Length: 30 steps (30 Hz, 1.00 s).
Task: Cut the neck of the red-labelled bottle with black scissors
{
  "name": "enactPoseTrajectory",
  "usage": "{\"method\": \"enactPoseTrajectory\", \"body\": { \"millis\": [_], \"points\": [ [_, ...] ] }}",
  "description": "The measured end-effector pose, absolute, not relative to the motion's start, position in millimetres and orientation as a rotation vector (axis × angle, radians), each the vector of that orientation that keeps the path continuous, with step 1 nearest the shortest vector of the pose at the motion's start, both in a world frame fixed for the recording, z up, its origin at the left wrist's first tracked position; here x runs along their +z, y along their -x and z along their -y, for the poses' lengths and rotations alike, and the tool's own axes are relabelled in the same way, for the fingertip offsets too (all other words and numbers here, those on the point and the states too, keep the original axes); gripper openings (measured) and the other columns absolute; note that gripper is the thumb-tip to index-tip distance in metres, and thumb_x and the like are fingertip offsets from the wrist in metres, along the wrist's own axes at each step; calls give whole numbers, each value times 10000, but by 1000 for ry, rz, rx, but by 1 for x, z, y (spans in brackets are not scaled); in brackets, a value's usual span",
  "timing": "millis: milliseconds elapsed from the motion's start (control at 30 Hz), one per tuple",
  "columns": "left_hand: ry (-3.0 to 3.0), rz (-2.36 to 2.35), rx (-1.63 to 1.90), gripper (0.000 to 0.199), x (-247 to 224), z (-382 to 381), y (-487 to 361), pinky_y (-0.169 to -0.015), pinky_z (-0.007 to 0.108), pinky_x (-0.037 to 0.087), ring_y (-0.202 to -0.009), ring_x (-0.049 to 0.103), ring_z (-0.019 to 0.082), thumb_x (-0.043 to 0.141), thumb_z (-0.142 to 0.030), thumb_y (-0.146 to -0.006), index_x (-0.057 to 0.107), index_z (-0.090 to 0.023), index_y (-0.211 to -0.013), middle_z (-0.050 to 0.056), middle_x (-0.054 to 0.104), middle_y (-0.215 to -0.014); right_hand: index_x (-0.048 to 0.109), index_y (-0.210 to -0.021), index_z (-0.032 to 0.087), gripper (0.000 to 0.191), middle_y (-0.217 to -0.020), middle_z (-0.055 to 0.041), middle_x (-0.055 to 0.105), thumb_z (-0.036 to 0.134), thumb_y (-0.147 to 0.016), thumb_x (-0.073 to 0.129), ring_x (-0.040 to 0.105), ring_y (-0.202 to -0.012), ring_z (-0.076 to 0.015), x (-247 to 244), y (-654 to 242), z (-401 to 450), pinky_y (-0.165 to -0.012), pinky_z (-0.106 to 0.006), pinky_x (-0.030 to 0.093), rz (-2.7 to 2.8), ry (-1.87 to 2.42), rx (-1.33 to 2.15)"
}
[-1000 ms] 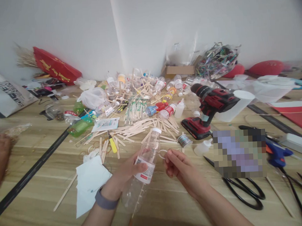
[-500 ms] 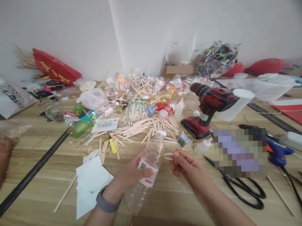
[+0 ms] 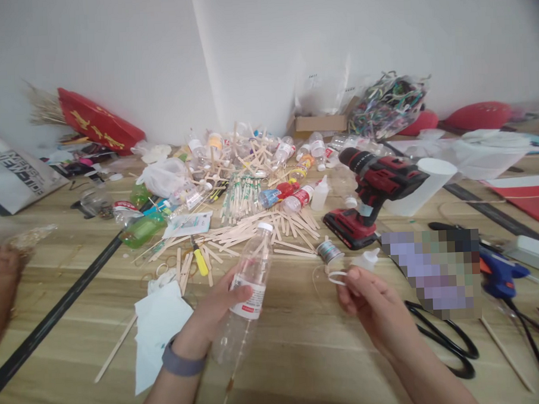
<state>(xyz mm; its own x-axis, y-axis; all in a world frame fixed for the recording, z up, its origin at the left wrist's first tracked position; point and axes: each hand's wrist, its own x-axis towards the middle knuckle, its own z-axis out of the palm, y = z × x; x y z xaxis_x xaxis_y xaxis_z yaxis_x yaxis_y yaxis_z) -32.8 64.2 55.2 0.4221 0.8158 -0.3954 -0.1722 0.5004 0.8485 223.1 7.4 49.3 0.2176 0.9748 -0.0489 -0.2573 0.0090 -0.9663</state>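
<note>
My left hand (image 3: pixel 218 305) is wrapped round a clear plastic bottle (image 3: pixel 257 256) with a white cap and a white label. The bottle leans with its cap up and away from me, above the tabletop. A thin stick (image 3: pixel 229 385) shows at the bottle's lower end; whether it joins the bottle I cannot tell. To the right, apart from the bottle, my right hand (image 3: pixel 374 301) pinches a small white ring (image 3: pixel 338 278) between thumb and fingertips. Beneath that hand, black-handled scissors (image 3: pixel 449 337) lie partly hidden. White paper sheets (image 3: pixel 156 332) rest left of my left wrist.
A red and black cordless drill (image 3: pixel 376 185) stands beyond my right hand. Wooden sticks (image 3: pixel 235 230) and plastic bottles (image 3: pixel 296 198) are heaped towards the wall. A blue glue gun (image 3: pixel 500 272) lies far right. Another person's hand (image 3: pixel 3 285) is at the left edge.
My right hand has moved right with the white ring, farther from the bottle. My left hand has shifted the bottle slightly left and made it more upright.
</note>
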Motion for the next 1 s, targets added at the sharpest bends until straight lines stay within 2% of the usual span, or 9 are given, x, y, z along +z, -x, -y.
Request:
{"method": "enactPoseTrajectory", "body": {
  "millis": [167,300,400,567,733,900,1000],
  "points": [
    [-817,-915,734,877,57,-67,35,-696,297,475,-825,629,235,901,-445,-507,588,-219,-1294,61,699,-916,482,-531,191,487,-478,31,408,533,-762,741,331,-437,-97,55,-251,1,-439,-249,255,771,1139,1016],
    [-836,-889,712,886,54,-67,34,-719,306,482,-808,640,234,907,-434,-499,584,-229,-1299,49,705,-888,422,-512,202,503,-458,46,355,487,-762,754,316,-438,-103,55,-272,4,-445,-253,274,747,1075,964],
    [-874,-877,709,905,52,-66,32,-720,319,485,-811,650,250,891,-458,-519,559,-236,-1331,51,708,-880,456,-537,206,460,-464,41,374,474,-796,725,323,-446,-111,52,-271,5,-454,-258,270,780,1054,940],
    [-939,-911,658,846,55,-63,29,-729,327,489,-895,646,275,867,-430,-572,559,-256,-1340,66,712,-995,531,-565,197,456,-523,3,470,536,-836,673,406,-508,-138,46,-245,7,-507,-279,285,1022,1116,1003],
    [-898,-927,670,829,55,-61,32,-722,336,496,-900,648,286,867,-448,-556,589,-244,-1310,58,712,-963,546,-594,192,470,-554,-2,505,570,-861,629,395,-502,-129,49,-230,8,-512,-280,272,1073,1080,1139],
    [-850,-968,716,752,53,-64,36,-752,337,485,-912,645,277,856,-423,-587,610,-265,-1280,60,717,-1020,475,-555,199,477,-491,18,438,524,-857,651,348,-505,-131,55,-237,12,-518,-280,244,904,1015,1100],
    [-837,-990,750,785,53,-66,37,-773,344,479,-880,635,250,871,-431,-564,598,-256,-1278,64,711,-1046,454,-544,212,466,-448,19,409,492,-867,639,340,-492,-143,56,-249,12,-495,-285,241,915,951,1062]
  ]
}}
